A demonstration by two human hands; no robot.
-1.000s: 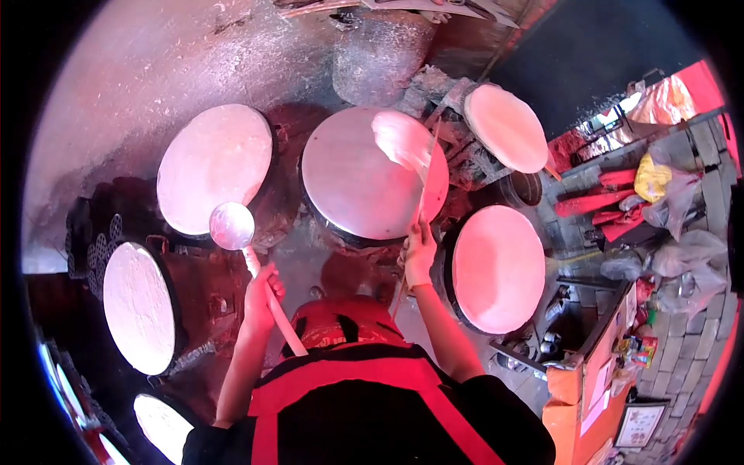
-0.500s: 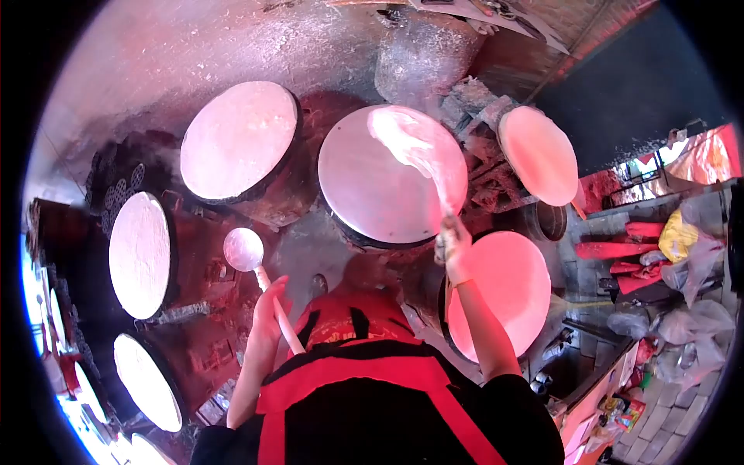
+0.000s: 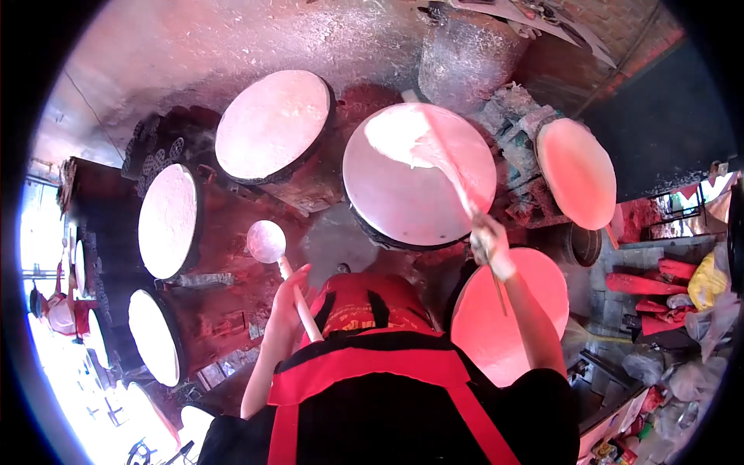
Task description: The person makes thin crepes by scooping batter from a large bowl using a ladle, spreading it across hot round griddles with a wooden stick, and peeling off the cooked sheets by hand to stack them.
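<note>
My left hand (image 3: pixel 291 293) is closed around the long handle of a ladle (image 3: pixel 266 241), whose pale round bowl points away from me. No griddle touches the ladle. My right hand (image 3: pixel 490 246) grips a thin stick-like spreader (image 3: pixel 457 182) that reaches over the middle round griddle (image 3: pixel 403 213). Its other end sticks out behind my fist. Wet white batter (image 3: pixel 403 133) covers the far part of that griddle, while the near part shows a bare grey surface. The spreader's far end blends into the batter and is hard to make out.
Several round griddles with pale sheets surround me: one far left (image 3: pixel 271 128), one at left (image 3: pixel 169 221), one lower left (image 3: pixel 153 337), one far right (image 3: pixel 575 174), and one by my right forearm (image 3: pixel 508 314). A large drum (image 3: pixel 469 58) stands behind. Plastic bags (image 3: pixel 694 380) lie at right.
The white batter has spread into a wider patch toward the far left of the middle griddle. My right hand's spreader has swung with it. The whole view has shifted, with things now further right.
</note>
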